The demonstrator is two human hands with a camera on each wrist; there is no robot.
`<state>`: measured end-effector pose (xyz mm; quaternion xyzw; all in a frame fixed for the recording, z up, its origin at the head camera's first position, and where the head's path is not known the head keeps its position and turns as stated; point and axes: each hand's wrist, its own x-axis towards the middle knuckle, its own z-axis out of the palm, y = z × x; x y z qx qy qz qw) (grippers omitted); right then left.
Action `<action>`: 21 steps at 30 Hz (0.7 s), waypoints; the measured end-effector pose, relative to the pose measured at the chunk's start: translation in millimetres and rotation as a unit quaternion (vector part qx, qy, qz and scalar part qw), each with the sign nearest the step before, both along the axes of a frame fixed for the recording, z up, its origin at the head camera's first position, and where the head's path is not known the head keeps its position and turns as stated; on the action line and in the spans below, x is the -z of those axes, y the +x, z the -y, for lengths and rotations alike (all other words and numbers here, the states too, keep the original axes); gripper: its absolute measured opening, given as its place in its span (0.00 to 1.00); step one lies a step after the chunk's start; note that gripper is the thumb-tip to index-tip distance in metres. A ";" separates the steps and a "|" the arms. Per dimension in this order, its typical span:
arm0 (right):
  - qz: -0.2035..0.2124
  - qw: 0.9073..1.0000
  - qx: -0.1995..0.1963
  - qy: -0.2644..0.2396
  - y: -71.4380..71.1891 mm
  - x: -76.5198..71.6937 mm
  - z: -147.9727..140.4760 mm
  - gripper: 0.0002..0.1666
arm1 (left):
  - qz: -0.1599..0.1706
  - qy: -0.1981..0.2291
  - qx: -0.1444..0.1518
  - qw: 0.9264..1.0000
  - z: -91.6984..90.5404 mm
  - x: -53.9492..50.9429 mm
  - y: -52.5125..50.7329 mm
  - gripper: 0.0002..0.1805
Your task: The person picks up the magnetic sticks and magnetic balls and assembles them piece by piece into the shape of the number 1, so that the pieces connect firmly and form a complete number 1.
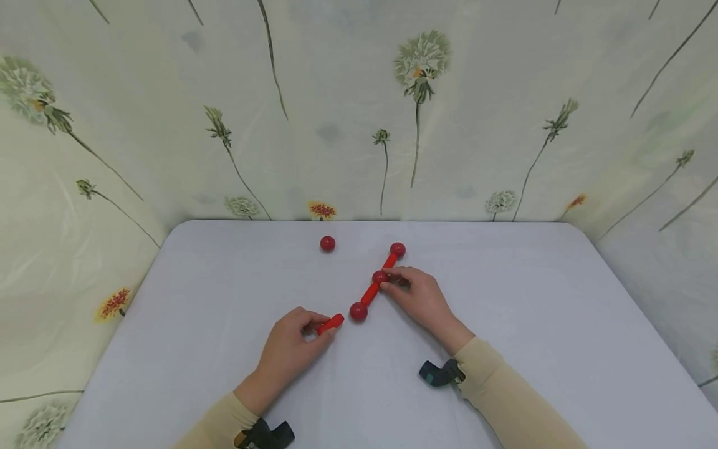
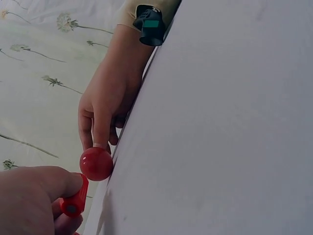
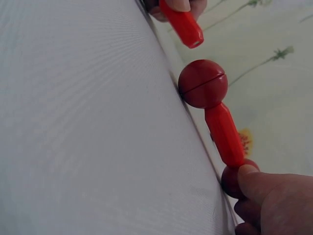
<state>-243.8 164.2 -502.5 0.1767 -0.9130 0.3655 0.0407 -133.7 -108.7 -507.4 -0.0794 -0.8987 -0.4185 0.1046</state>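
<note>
A chain of red balls and short red rods lies slantwise on the table. It has a far ball (image 1: 397, 250), a middle ball (image 1: 379, 277) and a near ball (image 1: 358, 312), with a rod (image 1: 369, 294) between each pair. My right hand (image 1: 421, 300) pinches the middle ball between thumb and fingers. Left of the near ball, my left hand (image 1: 294, 343) pinches a loose red rod (image 1: 331, 323); its tip points at that ball with a small gap. In the right wrist view the near ball (image 3: 203, 83) shows a dark seam.
A single red ball (image 1: 328, 244) sits apart near the table's back edge. The white table (image 1: 168, 349) has a cloth with printed flowers (image 1: 336, 93) hanging behind it and at its sides. Each wrist carries a small dark camera (image 1: 440, 373).
</note>
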 end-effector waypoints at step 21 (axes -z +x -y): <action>0.002 1.000 -0.001 -0.002 -0.7 0.7 -0.5 0.21 | -0.006 -0.048 0.006 0.999 -16.2 0.6 -0.2 0.11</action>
